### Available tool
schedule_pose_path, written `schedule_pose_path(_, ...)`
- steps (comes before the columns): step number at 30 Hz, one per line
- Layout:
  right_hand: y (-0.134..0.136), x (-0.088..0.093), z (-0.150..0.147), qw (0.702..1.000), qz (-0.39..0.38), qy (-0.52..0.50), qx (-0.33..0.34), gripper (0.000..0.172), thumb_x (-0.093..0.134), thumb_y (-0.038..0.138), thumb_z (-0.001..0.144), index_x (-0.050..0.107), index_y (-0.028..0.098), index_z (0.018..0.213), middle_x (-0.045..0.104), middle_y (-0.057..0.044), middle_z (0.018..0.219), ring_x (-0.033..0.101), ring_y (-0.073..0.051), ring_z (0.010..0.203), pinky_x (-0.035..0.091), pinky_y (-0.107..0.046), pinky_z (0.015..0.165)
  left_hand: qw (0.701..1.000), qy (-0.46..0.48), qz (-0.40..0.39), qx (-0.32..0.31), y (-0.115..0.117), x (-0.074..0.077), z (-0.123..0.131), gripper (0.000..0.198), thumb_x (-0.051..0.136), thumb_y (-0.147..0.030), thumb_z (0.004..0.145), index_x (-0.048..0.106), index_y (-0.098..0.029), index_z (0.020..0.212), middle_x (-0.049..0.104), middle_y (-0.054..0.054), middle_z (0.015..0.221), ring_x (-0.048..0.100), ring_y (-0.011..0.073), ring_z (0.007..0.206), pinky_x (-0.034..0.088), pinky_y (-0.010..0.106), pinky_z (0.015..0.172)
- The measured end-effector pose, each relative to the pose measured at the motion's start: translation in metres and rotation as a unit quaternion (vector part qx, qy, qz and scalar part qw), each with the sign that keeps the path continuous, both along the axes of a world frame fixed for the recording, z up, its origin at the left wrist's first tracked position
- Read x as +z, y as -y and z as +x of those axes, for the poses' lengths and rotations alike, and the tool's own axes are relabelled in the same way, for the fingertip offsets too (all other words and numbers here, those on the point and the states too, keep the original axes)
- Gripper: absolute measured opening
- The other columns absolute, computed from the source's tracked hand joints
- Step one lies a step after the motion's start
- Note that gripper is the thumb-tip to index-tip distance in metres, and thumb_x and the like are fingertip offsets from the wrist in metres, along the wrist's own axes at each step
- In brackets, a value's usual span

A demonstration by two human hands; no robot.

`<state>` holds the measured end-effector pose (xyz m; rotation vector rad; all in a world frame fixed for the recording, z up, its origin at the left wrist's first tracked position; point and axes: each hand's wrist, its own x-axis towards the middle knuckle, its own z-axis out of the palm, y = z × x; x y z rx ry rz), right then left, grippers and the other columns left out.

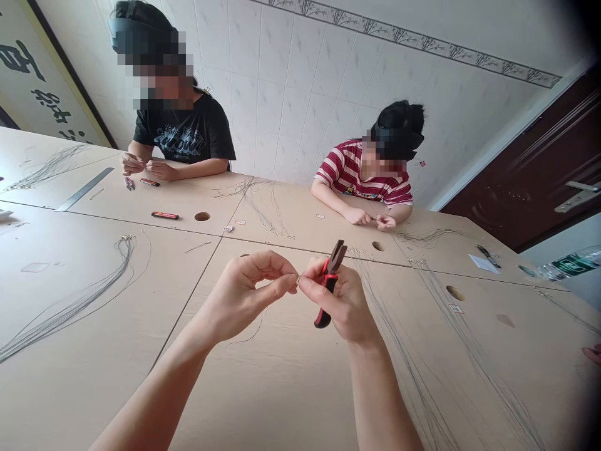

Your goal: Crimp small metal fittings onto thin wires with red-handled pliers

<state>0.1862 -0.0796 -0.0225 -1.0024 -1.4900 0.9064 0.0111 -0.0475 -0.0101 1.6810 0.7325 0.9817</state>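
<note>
In the middle of the head view, my left hand [246, 291] pinches a thin dark cord [260, 326] between thumb and forefinger; its loose end curls down over the table. My right hand [352, 307] has red-and-black pliers [330, 285] tucked in its palm, jaws pointing up and away. Its thumb and forefinger also meet my left fingertips at a tiny gold-coloured piece [299, 279], too small to make out. The fingertips of both hands almost touch, held above the light wooden table [282, 394].
Bundles of thin cords [101, 300] lie left and long strands [399, 344] right. Across the table sit a person in black [188, 138] and a person in striped red [347, 166], hands busy. A metal ruler [87, 188], a red-and-black tool [165, 215] and a bottle [575, 263] lie farther off.
</note>
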Motion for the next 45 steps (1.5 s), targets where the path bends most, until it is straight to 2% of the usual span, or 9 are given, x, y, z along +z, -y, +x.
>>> schedule_pose_path(4, 0.0008, -0.0031, -0.0008, 0.998, 0.030, 0.034, -0.034, 0.016, 0.061, 0.027, 0.086, 0.058, 0.020, 0.072, 0.048, 0.004, 0.061, 0.042, -0.009, 0.054, 0.041, -0.025, 0.051, 1.000, 0.009, -0.013, 0.000, -0.0013, 0.0025, -0.0009, 0.012, 0.058, -0.020, 0.091, 0.069, -0.018, 0.087, 0.072, 0.001, 0.084, 0.066, 0.0136, 0.082, 0.052, 0.024, 0.076)
schedule_pose_path(11, 0.0011, -0.0066, -0.0007, 0.993, 0.072, 0.078, -0.053, 0.014, 0.061, 0.025, 0.088, 0.057, 0.022, 0.075, 0.053, 0.002, 0.067, 0.049, -0.012, 0.062, 0.045, -0.027, 0.056, 0.999, 0.011, -0.025, -0.016, -0.0024, 0.0027, 0.0003, 0.011, 0.058, -0.016, 0.090, 0.069, -0.018, 0.089, 0.072, 0.000, 0.086, 0.067, 0.0121, 0.082, 0.053, 0.021, 0.076)
schedule_pose_path(18, 0.0011, -0.0049, -0.0010, 0.992, 0.085, 0.083, -0.051, 0.014, 0.061, 0.022, 0.088, 0.057, 0.022, 0.075, 0.053, 0.002, 0.069, 0.049, -0.012, 0.064, 0.045, -0.027, 0.060, 0.998, 0.014, -0.044, -0.032, -0.0041, -0.0013, -0.0019, 0.008, 0.062, -0.023, 0.090, 0.067, -0.017, 0.090, 0.070, 0.002, 0.088, 0.066, 0.0146, 0.084, 0.053, 0.026, 0.078)
schedule_pose_path(23, 0.0022, -0.0024, 0.0011, 0.989, 0.100, 0.099, -0.053, 0.013, 0.061, 0.020, 0.088, 0.058, 0.022, 0.075, 0.055, 0.003, 0.068, 0.050, -0.011, 0.065, 0.045, -0.026, 0.063, 0.999, -0.015, -0.035, -0.021, -0.0056, -0.0030, -0.0049, 0.014, 0.062, -0.029, 0.090, 0.067, -0.018, 0.084, 0.068, 0.001, 0.079, 0.063, 0.0127, 0.077, 0.051, 0.025, 0.071)
schedule_pose_path(35, 0.0011, -0.0035, 0.0010, 0.991, 0.090, 0.094, -0.037, 0.016, 0.060, 0.017, 0.087, 0.055, 0.022, 0.073, 0.051, 0.004, 0.066, 0.046, -0.010, 0.062, 0.043, -0.025, 0.059, 0.999, -0.013, -0.019, 0.024, -0.0049, -0.0023, -0.0052, 0.017, 0.061, -0.032, 0.091, 0.065, -0.018, 0.082, 0.069, -0.001, 0.074, 0.063, 0.0116, 0.073, 0.048, 0.023, 0.068)
schedule_pose_path(45, 0.0022, -0.0053, 0.0012, 0.994, 0.084, 0.070, -0.023, 0.013, 0.061, 0.020, 0.088, 0.056, 0.022, 0.076, 0.051, 0.006, 0.067, 0.045, -0.009, 0.061, 0.044, -0.026, 0.062, 0.999, -0.037, -0.021, 0.009, -0.0044, -0.0026, -0.0022, 0.018, 0.058, -0.030, 0.091, 0.064, -0.018, 0.080, 0.067, 0.000, 0.073, 0.061, 0.0130, 0.072, 0.045, 0.026, 0.066)
